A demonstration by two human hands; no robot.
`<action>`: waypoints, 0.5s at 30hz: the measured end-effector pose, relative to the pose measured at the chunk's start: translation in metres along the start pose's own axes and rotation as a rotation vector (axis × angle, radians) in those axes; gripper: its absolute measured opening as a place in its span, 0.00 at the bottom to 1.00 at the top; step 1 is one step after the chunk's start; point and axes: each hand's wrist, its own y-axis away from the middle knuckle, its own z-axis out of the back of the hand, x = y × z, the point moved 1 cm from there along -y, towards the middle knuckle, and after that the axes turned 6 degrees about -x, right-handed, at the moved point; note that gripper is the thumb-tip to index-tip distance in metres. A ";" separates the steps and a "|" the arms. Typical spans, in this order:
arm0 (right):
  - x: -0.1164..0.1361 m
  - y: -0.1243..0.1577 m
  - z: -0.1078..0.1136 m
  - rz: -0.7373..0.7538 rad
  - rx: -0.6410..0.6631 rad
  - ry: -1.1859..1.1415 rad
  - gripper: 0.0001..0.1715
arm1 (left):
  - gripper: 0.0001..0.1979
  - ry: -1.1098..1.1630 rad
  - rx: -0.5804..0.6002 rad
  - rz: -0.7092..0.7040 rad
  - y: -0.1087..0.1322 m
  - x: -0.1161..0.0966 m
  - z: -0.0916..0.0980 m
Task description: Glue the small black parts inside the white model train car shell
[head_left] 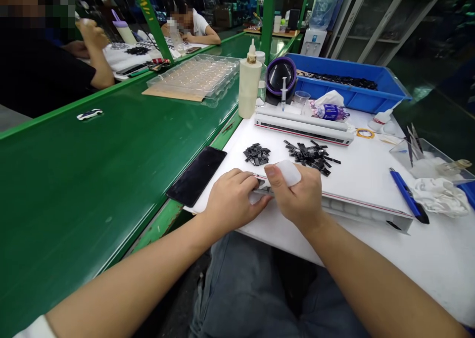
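At the near edge of the white worktable, our right hand clamps a small white pad under the thumb while our left hand, fingers curled together, pins a thin grey strip. We judge wiping is under way; pressing steadily comes next. Two heaps of small black parts wait beyond.

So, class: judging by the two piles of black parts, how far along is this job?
Done: a small neat stack sits apart from the loose pile. In hand: the right hand presses a white pad on a small part that the left hand steadies on the rail. Left: the bigger loose pile.
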 end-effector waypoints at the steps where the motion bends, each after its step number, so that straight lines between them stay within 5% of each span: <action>1: 0.000 0.000 0.000 0.006 -0.005 0.009 0.27 | 0.13 -0.004 0.008 0.002 0.000 0.000 0.000; 15: -0.002 0.002 -0.002 -0.004 0.004 0.008 0.27 | 0.13 -0.019 0.014 0.000 0.001 0.000 0.000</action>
